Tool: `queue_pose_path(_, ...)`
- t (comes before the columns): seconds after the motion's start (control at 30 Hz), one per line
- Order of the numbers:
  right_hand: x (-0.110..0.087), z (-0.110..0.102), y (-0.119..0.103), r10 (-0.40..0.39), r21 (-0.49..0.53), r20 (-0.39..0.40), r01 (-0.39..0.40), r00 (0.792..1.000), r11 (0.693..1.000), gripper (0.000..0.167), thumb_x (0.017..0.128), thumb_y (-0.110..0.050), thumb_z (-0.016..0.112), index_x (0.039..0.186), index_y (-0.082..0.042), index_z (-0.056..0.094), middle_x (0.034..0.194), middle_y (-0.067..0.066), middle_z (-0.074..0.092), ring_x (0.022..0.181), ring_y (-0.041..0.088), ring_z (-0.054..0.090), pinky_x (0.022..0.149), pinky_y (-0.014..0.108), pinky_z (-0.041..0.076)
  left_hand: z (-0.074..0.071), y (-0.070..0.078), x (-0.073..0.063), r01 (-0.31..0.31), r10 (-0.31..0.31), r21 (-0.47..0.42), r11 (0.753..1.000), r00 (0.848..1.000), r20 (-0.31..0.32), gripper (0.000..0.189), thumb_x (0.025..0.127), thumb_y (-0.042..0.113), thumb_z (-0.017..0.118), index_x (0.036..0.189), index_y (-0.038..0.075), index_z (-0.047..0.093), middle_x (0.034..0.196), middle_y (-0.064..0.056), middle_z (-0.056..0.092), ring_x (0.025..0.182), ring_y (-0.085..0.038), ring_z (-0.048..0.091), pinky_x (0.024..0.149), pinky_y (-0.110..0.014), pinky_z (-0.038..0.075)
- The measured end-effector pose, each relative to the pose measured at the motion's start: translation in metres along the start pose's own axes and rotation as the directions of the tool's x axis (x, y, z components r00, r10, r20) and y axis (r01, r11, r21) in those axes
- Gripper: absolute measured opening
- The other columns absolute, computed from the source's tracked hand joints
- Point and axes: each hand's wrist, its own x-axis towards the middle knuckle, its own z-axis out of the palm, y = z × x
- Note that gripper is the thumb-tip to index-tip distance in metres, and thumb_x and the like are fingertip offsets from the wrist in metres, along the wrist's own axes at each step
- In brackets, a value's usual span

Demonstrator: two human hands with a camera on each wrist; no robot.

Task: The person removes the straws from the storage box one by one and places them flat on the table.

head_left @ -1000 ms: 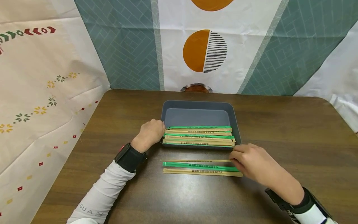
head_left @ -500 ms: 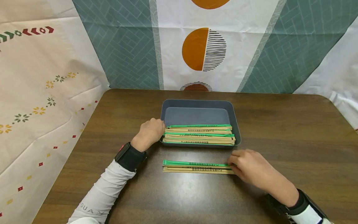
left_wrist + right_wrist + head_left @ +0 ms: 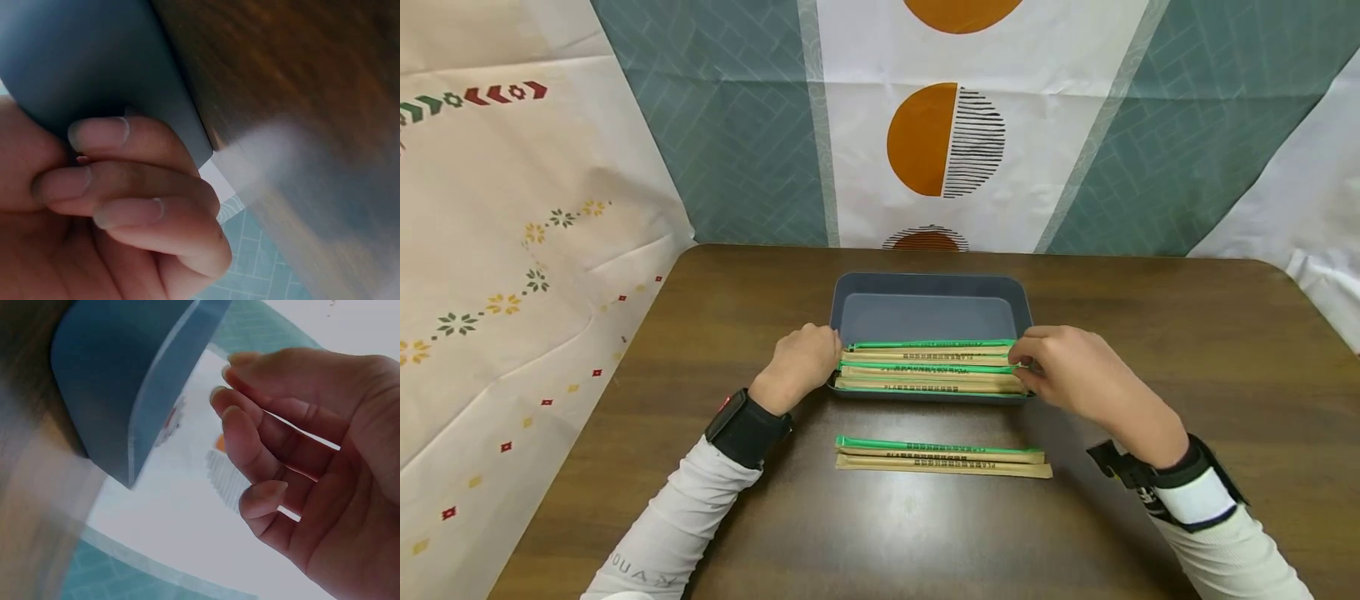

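The letters "PLA" marked a tan wrapper (image 3: 943,467) lying nearest the person on the table (image 3: 1187,375) and another tan wrapper (image 3: 930,387) in the gray tray (image 3: 928,315); the characters that followed were too small to read. Dark lettering, including "U" and "A," ran along the left sleeve (image 3: 673,521).

Close wrist views — tray (image 3: 119,369) in both

The grey tray (image 3: 925,312), rectangular with rounded corners, sits flat at the head view's centre. Green and tan printed packets (image 3: 925,367) lie crosswise along its near half. Below, three loose packets (image 3: 942,457) lie near-parallel, green uppermost in frame, then two tan.
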Motion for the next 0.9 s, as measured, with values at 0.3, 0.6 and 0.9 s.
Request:
queue_pose_path(0.3,0.029,0.016,0.02,0.033,0.031,0.212,-0.041,0.977,0.999,0.013,0.081,0.002,0.073,0.085,-0.01,0.071,0.084,0.0,0.064,0.069,0.013,0.056,0.055,0.028,0.043,0.002,0.003,-0.006,0.014,-0.014,-0.013,1.0,1.0,-0.009,0.038,0.103,0.014,0.046,0.067,0.007,0.056,0.053,-0.006,0.038,0.044,-0.02,0.045,0.04,-0.026,0.03)
queue_pose_path(0.6,0.02,0.033,0.015,-0.002,0.022,0.228,-0.003,0.974,1.0,0.014,0.082,-0.002,0.075,0.077,-0.014,0.069,0.077,-0.004,0.059,0.067,0.009,0.05,0.056,0.025,0.041,0.014,0.008,-0.018,-0.038,0.037,-0.008,0.999,0.996,-0.079,0.035,0.101,0.011,0.05,0.067,0.005,0.055,0.053,-0.006,0.037,0.041,-0.018,0.042,0.038,-0.025,0.03)
queue_pose_path(0.9,0.026,0.028,0.018,0.01,0.042,0.195,-0.019,0.981,0.999,0.02,0.082,0.001,0.073,0.075,-0.015,0.061,0.073,-0.006,0.051,0.063,0.007,0.04,0.053,0.024,0.032,0.007,0.001,-0.015,-0.026,0.029,0.027,0.999,0.992,-0.119,0.038,0.101,0.011,0.05,0.063,0.007,0.05,0.05,-0.003,0.029,0.038,-0.013,0.03,0.038,-0.023,0.022)
